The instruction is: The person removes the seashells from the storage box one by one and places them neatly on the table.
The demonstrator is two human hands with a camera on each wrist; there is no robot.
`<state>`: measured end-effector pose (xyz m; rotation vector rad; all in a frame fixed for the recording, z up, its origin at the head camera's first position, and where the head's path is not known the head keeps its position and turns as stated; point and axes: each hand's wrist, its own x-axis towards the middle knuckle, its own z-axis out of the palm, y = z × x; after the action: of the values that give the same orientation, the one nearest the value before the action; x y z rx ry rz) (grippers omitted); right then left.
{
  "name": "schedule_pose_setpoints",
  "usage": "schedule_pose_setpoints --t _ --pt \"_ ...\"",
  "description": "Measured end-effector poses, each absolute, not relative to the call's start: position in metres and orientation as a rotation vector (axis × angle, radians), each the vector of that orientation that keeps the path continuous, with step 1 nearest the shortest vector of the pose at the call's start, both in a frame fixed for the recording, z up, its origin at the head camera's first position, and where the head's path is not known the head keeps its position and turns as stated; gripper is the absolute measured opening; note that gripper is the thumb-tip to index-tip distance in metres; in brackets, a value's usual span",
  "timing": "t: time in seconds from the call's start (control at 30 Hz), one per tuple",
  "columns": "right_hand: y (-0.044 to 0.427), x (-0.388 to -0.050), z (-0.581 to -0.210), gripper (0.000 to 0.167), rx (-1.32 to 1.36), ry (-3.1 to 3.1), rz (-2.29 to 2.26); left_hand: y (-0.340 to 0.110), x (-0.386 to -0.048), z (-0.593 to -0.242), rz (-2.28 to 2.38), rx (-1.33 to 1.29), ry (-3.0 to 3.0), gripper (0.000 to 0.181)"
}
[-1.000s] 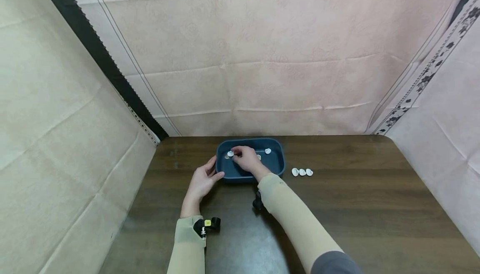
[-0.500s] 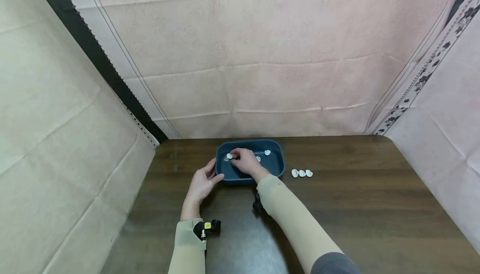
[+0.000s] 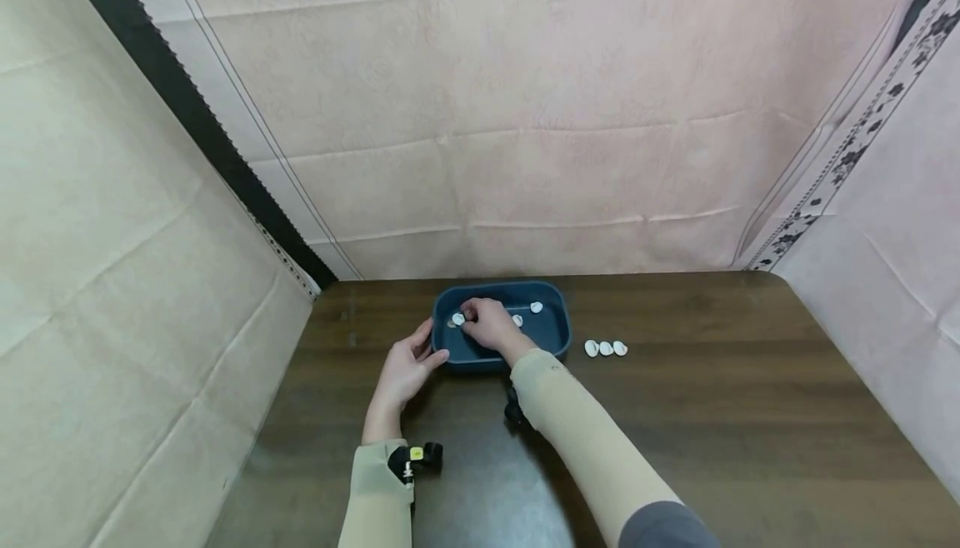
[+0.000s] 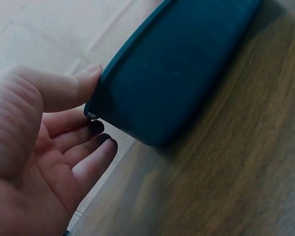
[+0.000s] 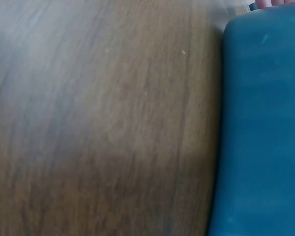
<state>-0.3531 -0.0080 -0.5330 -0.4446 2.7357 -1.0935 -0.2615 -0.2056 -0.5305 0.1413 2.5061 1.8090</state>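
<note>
A dark blue rectangular tray (image 3: 555, 340) stands at the table's far edge. My left hand (image 3: 405, 369) holds its near left corner; in the left wrist view the thumb (image 4: 71, 88) rests on the rim and the fingers curl by the end wall. My right hand (image 3: 491, 325) reaches inside the tray, fingers bent, its tips beside a small white shell-like piece (image 3: 458, 319). A duller piece (image 3: 451, 324) lies partly under that one. Whether anything sits between the right fingertips is too small to tell. Two more white pieces lie in the tray, one (image 3: 517, 321) near the right hand, one (image 3: 536, 307) farther right.
Three white shell-like pieces (image 3: 606, 348) lie in a row on the wooden table (image 3: 712, 415), right of the tray. Pale cloth hangs (image 3: 525, 115) behind the table and on both sides. The right wrist view shows mostly table and the tray's outer wall (image 5: 265, 128).
The white piece by my right fingertips has shifted slightly toward me and left, and the fingertips now sit a little to its right. My left hand stays at the tray corner.
</note>
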Motion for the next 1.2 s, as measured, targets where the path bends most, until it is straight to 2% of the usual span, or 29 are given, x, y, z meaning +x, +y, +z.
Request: schedule_pose_setpoints --t 0.1,0.3,0.57,1.2 --pt "-0.0084 -0.3528 -0.5313 0.035 -0.480 2.749 -1.064 -0.2060 -0.2621 -0.5304 1.813 0.135 2.505 0.067" --pt "-0.0098 -0.3518 -0.5309 0.026 -0.500 2.742 -1.047 -0.2070 -0.2618 -0.5311 1.835 0.144 2.492 0.067" --pt "-0.0100 -0.3542 -0.5351 0.033 -0.531 2.728 -1.015 -0.2067 -0.2615 -0.5312 1.813 0.144 2.500 0.068" --pt "-0.0096 -0.3498 -0.5311 0.028 -0.547 2.738 -1.000 -0.2059 -0.2615 -0.5309 1.818 0.150 2.498 0.068"
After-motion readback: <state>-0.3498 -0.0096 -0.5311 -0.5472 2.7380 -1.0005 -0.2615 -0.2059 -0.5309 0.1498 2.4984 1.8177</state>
